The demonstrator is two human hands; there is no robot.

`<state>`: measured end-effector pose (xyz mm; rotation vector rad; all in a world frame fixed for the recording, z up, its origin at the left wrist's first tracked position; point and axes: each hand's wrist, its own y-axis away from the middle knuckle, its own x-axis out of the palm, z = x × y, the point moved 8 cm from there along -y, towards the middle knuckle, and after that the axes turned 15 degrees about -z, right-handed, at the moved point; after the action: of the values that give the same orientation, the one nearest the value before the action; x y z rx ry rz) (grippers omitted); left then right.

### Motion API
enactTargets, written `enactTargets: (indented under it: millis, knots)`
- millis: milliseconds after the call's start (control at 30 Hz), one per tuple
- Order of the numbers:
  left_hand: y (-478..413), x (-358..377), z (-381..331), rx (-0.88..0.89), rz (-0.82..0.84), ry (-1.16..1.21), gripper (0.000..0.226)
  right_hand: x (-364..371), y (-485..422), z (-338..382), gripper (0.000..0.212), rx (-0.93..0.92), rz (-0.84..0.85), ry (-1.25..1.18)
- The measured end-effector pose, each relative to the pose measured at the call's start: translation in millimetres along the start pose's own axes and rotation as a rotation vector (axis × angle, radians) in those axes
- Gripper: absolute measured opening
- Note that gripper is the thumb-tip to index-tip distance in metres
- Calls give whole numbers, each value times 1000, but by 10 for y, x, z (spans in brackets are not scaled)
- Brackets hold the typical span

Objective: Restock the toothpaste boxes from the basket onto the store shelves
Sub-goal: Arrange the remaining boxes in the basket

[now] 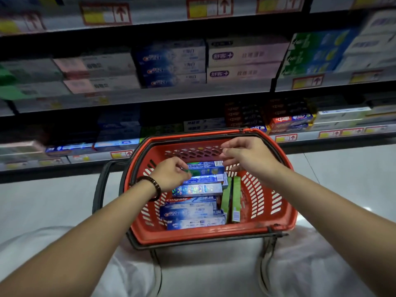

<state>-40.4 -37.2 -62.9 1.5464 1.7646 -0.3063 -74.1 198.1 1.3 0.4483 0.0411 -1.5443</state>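
Glossy pale tiled floor (342, 179); dim aisle lighting.

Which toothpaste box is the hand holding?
The blue-green box farthest back in the basket. The left hand pinches its end; the other boxes lie untouched.

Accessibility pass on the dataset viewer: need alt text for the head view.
A person's left hand pinches the end of a blue-green toothpaste box atop more boxes in a red basket, while the right hand hovers open at its other end. Stocked store shelves stand behind the basket.
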Motion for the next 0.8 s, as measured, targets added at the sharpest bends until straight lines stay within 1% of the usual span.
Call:
enactTargets:
  millis: [167, 267, 367, 467, 533, 600, 800]
  knots:
    - [11, 203, 48, 43, 74, -90, 18, -22, 41, -11, 10, -7, 8, 17]
    - [4, 433, 51, 30, 140, -68, 16, -34, 44, -24, 11, -7, 18, 12]
    - [-70, 640, 156, 82, 191, -229, 18, -24, 46, -27, 11, -2, 36, -2]
    - [-74, 880, 423, 110, 311, -456, 21, -12, 25, -41, 11, 4, 47, -6]
    - [-15, 1003, 621, 90, 387, -562, 25, -8, 10, -46, 11, 10, 57, -6]
    - [17, 1056, 762, 68, 414, -609, 28, -11, 2, -22, 11, 14, 63, -10]
    - [53, 1110, 1004, 76, 411, -718, 34, -28, -6, 6, 13, 9, 74, -10]
